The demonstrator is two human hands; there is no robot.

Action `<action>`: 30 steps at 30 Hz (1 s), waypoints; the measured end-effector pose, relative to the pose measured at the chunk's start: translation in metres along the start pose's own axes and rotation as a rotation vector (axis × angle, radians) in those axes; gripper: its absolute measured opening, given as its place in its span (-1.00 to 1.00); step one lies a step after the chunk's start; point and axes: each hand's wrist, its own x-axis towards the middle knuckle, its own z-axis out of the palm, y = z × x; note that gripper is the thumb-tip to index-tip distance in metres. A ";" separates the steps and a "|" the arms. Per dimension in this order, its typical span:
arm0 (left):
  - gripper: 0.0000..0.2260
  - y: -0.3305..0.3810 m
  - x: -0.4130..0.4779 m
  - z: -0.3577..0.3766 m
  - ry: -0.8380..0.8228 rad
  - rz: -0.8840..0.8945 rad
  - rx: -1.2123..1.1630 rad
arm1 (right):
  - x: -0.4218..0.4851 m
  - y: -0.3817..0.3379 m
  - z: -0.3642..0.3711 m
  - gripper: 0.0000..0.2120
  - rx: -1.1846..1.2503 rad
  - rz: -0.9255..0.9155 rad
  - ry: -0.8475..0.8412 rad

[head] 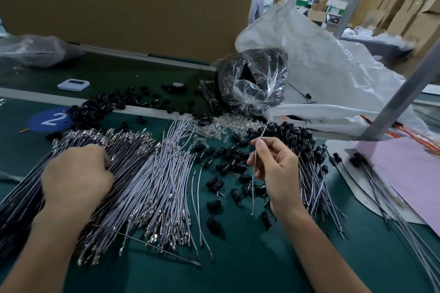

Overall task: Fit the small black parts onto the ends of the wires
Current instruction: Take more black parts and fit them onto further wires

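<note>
The right hand (273, 169) is pinching one white wire (253, 188), which is standing nearly upright, its top tilting away rightward. The left hand (76, 173) is curling into the dark wires (123, 150), grip hidden. Black parts (214, 183) are lying loose between the hands; a clear bag (252, 83) is holding more.

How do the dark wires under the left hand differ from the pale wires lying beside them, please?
Colour: the dark wires are black, the pale wires whitish-lilac. Contact: the left hand rests on the dark wires; no hand touches the pale pile, though the right hand pinches a single pale wire clear of it. Both piles lie on the green mat with metal terminals at their ends.
</note>
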 end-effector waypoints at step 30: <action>-0.87 0.147 -0.036 -0.009 -1.087 0.172 -1.494 | -0.002 -0.002 -0.005 -0.93 -0.450 -0.777 0.039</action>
